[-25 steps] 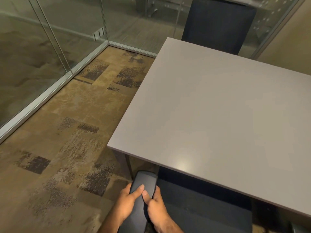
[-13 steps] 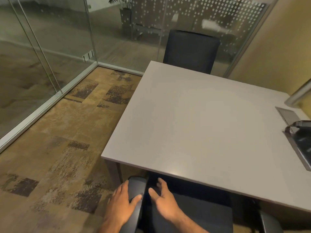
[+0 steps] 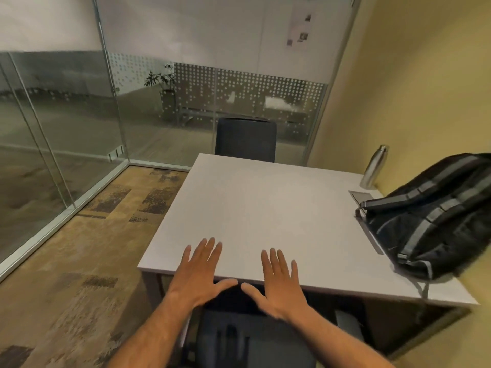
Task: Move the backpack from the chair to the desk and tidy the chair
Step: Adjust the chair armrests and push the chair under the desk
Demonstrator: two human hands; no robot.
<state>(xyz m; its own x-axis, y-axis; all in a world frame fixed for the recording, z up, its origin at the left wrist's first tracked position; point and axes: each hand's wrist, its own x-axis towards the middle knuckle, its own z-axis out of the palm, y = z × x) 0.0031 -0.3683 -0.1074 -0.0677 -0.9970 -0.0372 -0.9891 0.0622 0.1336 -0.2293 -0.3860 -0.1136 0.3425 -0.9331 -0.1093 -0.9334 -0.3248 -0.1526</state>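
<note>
A black backpack point(image 3: 435, 216) with grey straps lies on the right side of the pale grey desk point(image 3: 265, 208), leaning toward the yellow wall. The dark office chair point(image 3: 247, 338) is tucked under the desk's near edge, its seat and back just below my hands. My left hand point(image 3: 198, 272) and my right hand point(image 3: 279, 280) hover side by side over the desk's front edge. Both palms face down with fingers spread, and neither hand holds anything.
A steel bottle point(image 3: 374, 166) stands at the desk's far right corner by the wall. A second dark chair point(image 3: 245, 139) sits at the far side. Glass partitions point(image 3: 66, 123) bound the left and back. Patterned carpet point(image 3: 87, 248) stretches to the left.
Both hands let go of the chair's armrest and rose above the desk's front edge. The view tilted up, bringing the backpack and bottle into sight.
</note>
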